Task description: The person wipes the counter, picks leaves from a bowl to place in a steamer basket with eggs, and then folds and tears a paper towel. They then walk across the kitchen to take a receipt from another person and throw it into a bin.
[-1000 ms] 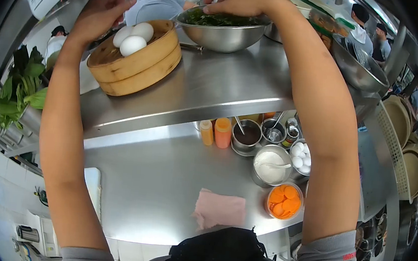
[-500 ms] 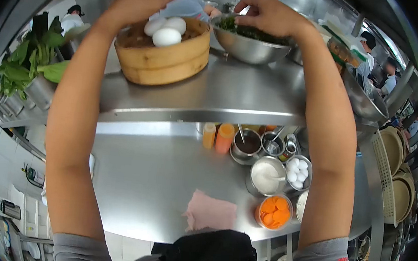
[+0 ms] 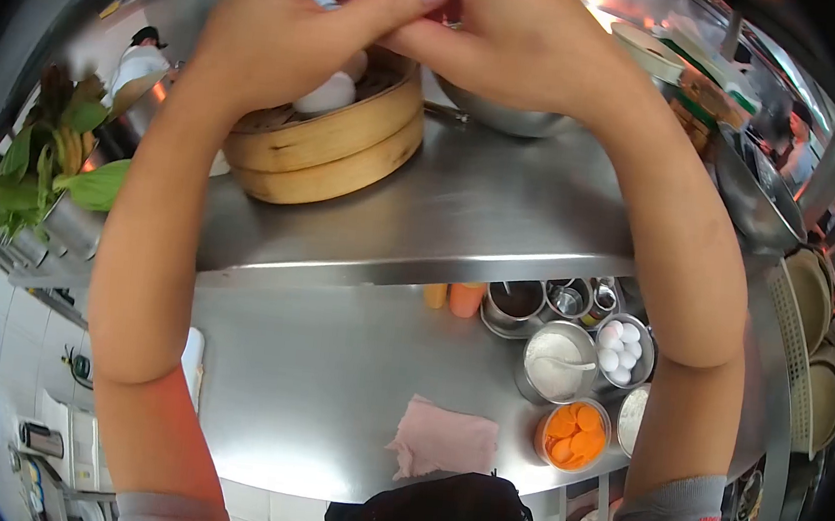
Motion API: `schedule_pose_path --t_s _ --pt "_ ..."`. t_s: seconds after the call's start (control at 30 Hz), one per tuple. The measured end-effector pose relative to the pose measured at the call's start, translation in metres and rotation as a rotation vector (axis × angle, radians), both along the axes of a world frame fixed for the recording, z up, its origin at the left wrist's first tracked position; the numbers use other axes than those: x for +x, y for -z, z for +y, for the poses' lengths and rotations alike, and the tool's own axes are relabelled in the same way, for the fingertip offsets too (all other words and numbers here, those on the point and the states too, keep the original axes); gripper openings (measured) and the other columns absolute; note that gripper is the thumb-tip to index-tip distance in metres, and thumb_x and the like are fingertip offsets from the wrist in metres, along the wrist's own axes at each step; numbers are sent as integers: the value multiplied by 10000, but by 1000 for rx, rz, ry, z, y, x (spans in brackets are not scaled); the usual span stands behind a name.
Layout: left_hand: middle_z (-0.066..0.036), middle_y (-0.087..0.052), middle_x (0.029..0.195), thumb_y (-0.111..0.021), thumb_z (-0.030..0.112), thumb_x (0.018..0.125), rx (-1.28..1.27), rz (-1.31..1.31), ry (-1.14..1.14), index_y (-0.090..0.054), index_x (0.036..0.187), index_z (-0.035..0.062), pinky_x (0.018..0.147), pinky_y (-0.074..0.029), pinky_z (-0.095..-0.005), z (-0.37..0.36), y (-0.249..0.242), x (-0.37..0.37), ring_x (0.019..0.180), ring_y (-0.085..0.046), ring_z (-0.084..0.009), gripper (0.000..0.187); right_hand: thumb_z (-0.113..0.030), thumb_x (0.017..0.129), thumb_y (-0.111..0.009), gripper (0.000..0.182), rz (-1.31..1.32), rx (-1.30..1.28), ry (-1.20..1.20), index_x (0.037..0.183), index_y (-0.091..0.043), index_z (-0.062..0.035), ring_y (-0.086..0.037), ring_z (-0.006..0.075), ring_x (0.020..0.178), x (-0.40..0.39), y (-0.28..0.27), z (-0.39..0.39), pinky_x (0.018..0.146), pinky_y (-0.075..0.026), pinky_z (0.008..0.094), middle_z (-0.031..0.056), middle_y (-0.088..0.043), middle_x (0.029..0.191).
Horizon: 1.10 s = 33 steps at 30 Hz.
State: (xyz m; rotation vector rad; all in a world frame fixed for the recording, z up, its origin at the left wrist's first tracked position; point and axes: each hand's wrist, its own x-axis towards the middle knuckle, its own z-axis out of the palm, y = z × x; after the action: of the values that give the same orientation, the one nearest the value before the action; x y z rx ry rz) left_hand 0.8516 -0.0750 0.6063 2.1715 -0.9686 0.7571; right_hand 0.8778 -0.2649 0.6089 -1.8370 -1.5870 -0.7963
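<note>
My left hand (image 3: 293,43) and my right hand (image 3: 519,44) meet above a round bamboo steamer (image 3: 337,157) on the steel shelf. Their thumbs and fingers are drawn in and overlap at the tips; whatever lies between them is hidden. White eggs (image 3: 328,96) sit inside the steamer, partly covered by my left hand. Below my right hand stands a steel bowl (image 3: 516,121), its contents hidden by that hand.
On the counter below lie a pink cloth (image 3: 445,439), a tub of carrot slices (image 3: 573,436), a pot of white powder (image 3: 558,363) and a bowl of eggs (image 3: 623,351). Leafy greens (image 3: 56,155) stand at left. A person (image 3: 142,58) is in the background.
My hands have come together: the right moved left from over the greens in the steel bowl, the left moved slightly right over the steamer. The view has shifted a little.
</note>
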Motion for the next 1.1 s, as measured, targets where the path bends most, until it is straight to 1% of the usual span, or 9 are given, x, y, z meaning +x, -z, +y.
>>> schedule_pose_path --t_s 0.1,0.37,0.43,0.57,0.63,0.67,0.73,0.97,1.1 --pt "-12 -623 724 -664 257 898 -1 -205 -16 -684 881 1 596 -426 -194 -4 -1 0 654 -543 -52 258 -317 815 -600 316 -89 -5 122 869 -676 -14 -654 354 778 20 -1 6 739 -517 423 211 -677 832" --pt "-35 -597 1013 -542 129 972 -255 -72 148 -573 1153 -19 791 -464 -228 24 15 25 898 -563 -90 236 -322 809 -596 286 -138 26 304 830 -681 -50 -665 365 818 9 1 -5 749 -531 435 196 -678 797" --pt "-44 -521 1241 -509 173 991 -124 133 49 -536 1255 7 982 -379 -263 39 9 27 1138 -487 -120 313 -331 812 -591 291 -132 86 278 844 -690 -59 -670 363 829 8 -2 -1 762 -533 428 193 -685 802" --pt "-59 -514 1256 -498 168 992 -28 69 28 -515 1274 3 997 -374 -277 51 6 31 1140 -497 -149 327 -354 812 -583 310 -112 51 311 858 -696 -69 -670 368 830 14 -4 0 794 -520 455 189 -688 806" --pt "-71 -481 1313 -408 242 1020 544 -700 -93 -468 1313 6 1041 -327 -292 71 7 44 1190 -477 -173 381 -380 809 -579 334 -140 77 326 854 -701 -73 -671 370 825 14 -4 -2 827 -497 489 188 -687 800" --pt "-71 -481 1313 -408 242 1020 545 -698 -97 -468 1313 6 1041 -327 -292 59 7 37 1190 -477 -173 381 -380 809 -579 334 -139 76 322 854 -701 -73 -671 370 825 17 -4 -1 827 -497 489 188 -687 800" --pt "-73 -446 1369 -302 321 1034 -186 207 119 -422 1353 24 1091 -260 -318 35 6 22 1276 -415 -190 451 -401 804 -578 350 -154 129 335 823 -703 -75 -670 366 819 20 -3 2 846 -477 514 183 -686 792" --pt "-78 -456 1363 -285 386 1031 -261 267 205 -413 1364 28 1110 -228 -335 65 5 47 1300 -385 -180 505 -386 807 -573 363 -166 110 261 804 -705 -47 -667 344 779 20 -6 -8 742 -518 449 169 -678 750" --pt "-84 -535 1240 -417 281 1012 -403 409 271 -483 1297 -9 979 -363 -309 51 -3 44 1134 -496 -160 412 -380 809 -582 355 -121 106 265 826 -705 -48 -664 342 758 21 -5 -7 701 -527 424 171 -671 742"
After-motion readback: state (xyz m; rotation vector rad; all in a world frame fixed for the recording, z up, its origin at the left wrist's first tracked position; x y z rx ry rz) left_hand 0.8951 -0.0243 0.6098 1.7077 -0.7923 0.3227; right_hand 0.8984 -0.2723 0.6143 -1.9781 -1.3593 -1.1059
